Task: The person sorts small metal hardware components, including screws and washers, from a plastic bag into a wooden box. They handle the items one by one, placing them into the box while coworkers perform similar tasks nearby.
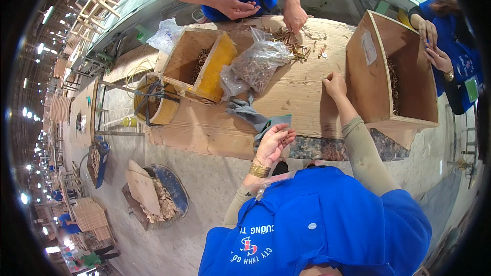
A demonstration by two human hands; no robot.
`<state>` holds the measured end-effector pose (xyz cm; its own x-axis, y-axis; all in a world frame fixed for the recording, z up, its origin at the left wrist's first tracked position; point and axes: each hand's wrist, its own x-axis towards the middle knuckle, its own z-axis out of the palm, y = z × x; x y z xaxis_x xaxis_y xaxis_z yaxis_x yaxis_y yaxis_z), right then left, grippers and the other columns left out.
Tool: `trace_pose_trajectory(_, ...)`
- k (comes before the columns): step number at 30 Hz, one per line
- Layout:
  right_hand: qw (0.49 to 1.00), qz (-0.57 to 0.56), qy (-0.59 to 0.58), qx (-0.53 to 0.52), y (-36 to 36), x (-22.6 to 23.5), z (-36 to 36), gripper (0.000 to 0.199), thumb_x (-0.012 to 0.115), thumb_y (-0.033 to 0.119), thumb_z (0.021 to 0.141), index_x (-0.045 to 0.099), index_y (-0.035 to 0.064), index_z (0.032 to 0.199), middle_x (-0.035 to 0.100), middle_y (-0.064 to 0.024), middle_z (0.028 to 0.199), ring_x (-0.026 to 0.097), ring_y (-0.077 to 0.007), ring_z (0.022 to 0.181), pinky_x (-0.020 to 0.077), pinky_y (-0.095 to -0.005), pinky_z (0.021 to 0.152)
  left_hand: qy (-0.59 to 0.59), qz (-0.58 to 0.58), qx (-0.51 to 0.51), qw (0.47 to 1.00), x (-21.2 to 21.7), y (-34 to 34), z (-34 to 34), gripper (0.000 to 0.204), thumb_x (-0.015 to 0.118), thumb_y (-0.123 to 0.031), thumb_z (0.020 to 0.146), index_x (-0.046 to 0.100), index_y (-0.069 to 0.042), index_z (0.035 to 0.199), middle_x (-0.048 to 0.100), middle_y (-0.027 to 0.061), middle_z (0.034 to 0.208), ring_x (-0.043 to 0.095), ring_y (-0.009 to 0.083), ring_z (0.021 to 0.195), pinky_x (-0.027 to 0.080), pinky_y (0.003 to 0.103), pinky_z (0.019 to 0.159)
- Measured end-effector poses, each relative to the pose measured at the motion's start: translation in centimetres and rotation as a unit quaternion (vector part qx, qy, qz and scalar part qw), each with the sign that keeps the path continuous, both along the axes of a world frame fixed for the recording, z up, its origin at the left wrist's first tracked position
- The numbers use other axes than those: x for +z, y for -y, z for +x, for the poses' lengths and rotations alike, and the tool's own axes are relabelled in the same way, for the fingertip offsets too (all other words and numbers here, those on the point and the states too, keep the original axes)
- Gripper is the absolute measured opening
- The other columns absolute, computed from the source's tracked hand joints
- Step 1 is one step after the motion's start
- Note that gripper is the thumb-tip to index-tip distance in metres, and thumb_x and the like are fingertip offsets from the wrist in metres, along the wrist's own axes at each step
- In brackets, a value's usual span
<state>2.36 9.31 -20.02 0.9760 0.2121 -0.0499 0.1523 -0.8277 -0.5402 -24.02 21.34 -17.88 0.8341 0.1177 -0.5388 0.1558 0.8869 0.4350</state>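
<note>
My left hand [276,142] is palm up with its fingers curled round a small clear plastic bag [281,119] with a green edge. Beside it, grey work gloves [249,113] lie crumpled on the cardboard-covered table [307,107]. My right hand [335,86] is over the table, left of a tall wooden box [365,74], its fingertips pinched together. Whatever they hold, if anything, is too small to make out. Farther off, a large clear bag [260,66] full of screws lies beside a loose heap of screws [284,38] and a few single screws [321,49].
A yellow-edged wooden box [217,71] with screws stands at the left. Across the table a co-worker's hands [295,18] are by the heap; another person's hands [434,51] touch the right box. On the floor sits a bin of wood scraps [176,186].
</note>
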Motion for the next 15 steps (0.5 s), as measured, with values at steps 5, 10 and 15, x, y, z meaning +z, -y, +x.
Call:
trace_pose_trajectory(5,0.979,0.136,-0.150,0.015,0.5,-0.2,1.1,0.018,0.068,0.018,0.067,0.057,0.0055,0.073,0.057,-0.0041,0.064,0.056,-0.0126,0.058,0.0427,-0.0262,0.050,0.025,-0.014,-0.010,1.000,-0.2,-1.1,2.5,0.018,0.046,-0.007,0.085,0.046,0.001,0.102,0.055,0.0181,0.096,0.057,0.0254,0.088,0.049,0.033,0.079)
trace_pose_trajectory(10,0.833,0.293,-0.424,0.201,-2.3,4.1,-3.0,0.008,0.065,0.011,0.071,0.059,0.0056,0.073,0.053,0.0006,0.060,0.050,-0.0075,0.055,0.0374,-0.0219,0.045,0.051,-0.096,-0.018,0.994,-0.5,-2.7,7.9,0.023,0.043,-0.015,0.088,0.046,0.002,0.104,0.055,0.0159,0.095,0.056,0.0254,0.089,0.048,0.035,0.080)
trace_pose_trajectory(15,0.927,0.292,-0.210,0.107,-4.7,1.8,0.0,0.010,0.064,0.010,0.071,0.060,0.0025,0.078,0.058,-0.0037,0.064,0.054,-0.0120,0.057,0.0417,-0.0252,0.050,0.083,0.020,-0.037,0.996,-2.2,-3.1,9.3,0.020,0.040,-0.004,0.087,0.047,0.003,0.104,0.055,0.0142,0.094,0.056,0.0242,0.089,0.048,0.034,0.080)
